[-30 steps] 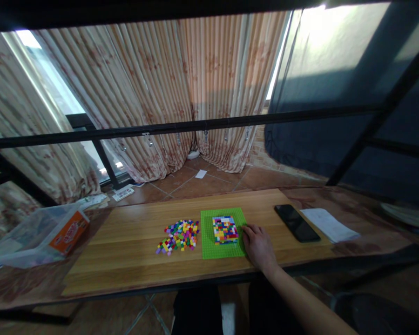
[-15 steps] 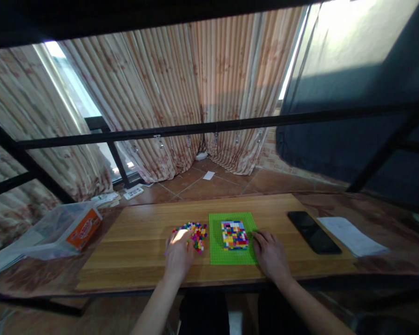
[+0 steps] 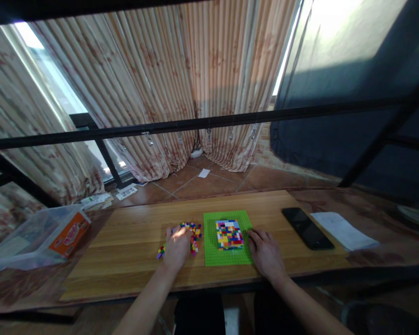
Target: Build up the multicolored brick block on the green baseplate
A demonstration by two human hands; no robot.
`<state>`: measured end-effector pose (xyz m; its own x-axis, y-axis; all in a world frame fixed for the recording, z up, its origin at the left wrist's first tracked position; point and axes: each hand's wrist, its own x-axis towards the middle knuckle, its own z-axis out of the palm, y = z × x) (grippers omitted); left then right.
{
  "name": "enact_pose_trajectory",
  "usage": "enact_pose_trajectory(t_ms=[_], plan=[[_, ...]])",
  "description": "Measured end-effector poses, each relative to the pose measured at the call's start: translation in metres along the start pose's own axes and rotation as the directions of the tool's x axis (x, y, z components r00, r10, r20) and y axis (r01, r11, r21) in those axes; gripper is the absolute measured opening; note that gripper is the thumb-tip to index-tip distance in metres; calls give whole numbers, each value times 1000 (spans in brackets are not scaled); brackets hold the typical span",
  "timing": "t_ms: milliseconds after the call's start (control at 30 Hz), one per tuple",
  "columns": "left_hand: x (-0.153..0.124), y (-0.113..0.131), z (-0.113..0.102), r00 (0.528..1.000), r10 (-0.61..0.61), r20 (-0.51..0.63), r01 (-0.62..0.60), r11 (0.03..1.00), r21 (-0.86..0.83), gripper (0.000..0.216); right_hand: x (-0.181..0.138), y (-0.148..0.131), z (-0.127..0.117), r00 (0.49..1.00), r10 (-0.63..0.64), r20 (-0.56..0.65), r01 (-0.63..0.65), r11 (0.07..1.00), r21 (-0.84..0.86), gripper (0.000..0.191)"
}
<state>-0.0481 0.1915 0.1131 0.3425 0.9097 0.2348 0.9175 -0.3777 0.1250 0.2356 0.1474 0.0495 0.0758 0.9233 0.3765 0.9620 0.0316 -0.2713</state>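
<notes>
The person is holding 2 bare arms out in front, the wrists lying well apart. The left forearm [image 3: 143,302] is slanting forward and inward, and the left hand [image 3: 176,246] is facing palm down, its fingers bending downward and its knuckles catching bright light. From here I am not seeing those fingertips clearly. The right forearm [image 3: 307,300] is angling inward from the opposite side, and the right hand [image 3: 266,253] is also facing palm down, its fingers loosely curling and pointing forward and leftward. Below, 2 dark-clad legs [image 3: 199,314] are showing, slightly apart.
</notes>
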Motion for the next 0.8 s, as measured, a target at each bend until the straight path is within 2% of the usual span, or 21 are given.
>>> enact_pose_trajectory(t_ms=[100, 200, 333, 500, 800], plan=[[-6, 13, -1, 999, -22, -49, 17, 995, -103, 20, 0, -2, -2, 1000, 12, 4, -12, 1000, 1, 30], [-17, 37, 1, 991, -42, -129, -2, 945, -326, 17, 0, -4, -6, 1000, 26, 11, -26, 1000, -2, 30], [-28, 71, 10, 978, -56, -203, -43, 890, -455, 15, 0, -7, -8, 999, 31, 24, -31, 999, -8, 29], [-23, 93, 17, 964, -56, -262, -84, 864, -496, 15, 1, -7, -8, 999, 38, 26, -38, 999, -17, 29], [-13, 103, 37, 934, -136, -330, -50, 865, -499, 13, 1, -9, -11, 999, 46, 23, -46, 999, 3, 29]])
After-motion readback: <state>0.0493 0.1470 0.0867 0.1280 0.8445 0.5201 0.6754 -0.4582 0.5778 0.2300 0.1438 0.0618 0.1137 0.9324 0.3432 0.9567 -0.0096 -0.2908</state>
